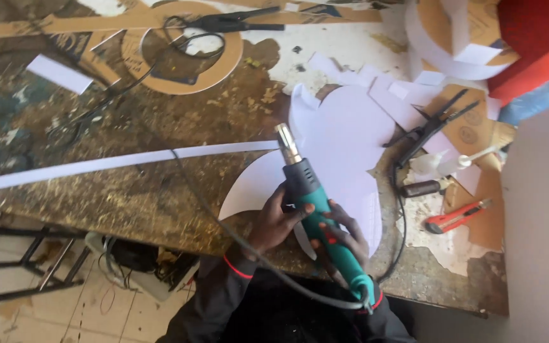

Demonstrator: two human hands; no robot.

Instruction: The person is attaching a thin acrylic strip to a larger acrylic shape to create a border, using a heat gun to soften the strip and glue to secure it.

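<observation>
A heat gun (312, 203) with a teal body, black front and metal nozzle lies slanted in both my hands, nozzle pointing up toward the far side. My left hand (274, 219) grips the black front part. My right hand (344, 238) wraps the teal handle lower down. Its black cord (223, 222) loops off the near table edge. Under the gun lies a large white cut sheet (344, 133) with rounded lobes. A long white strip (109, 163) runs left from the nozzle across the worn table (160, 197).
Black scissors (230, 24) and a cardboard ring (179, 57) lie at the back. Another pair of black shears (430, 127), a dark cylinder (422, 188), a red utility knife (455, 217) and paper scraps sit right. A grey board (541, 222) stands at the right edge. Metal stool frame (27, 267) below left.
</observation>
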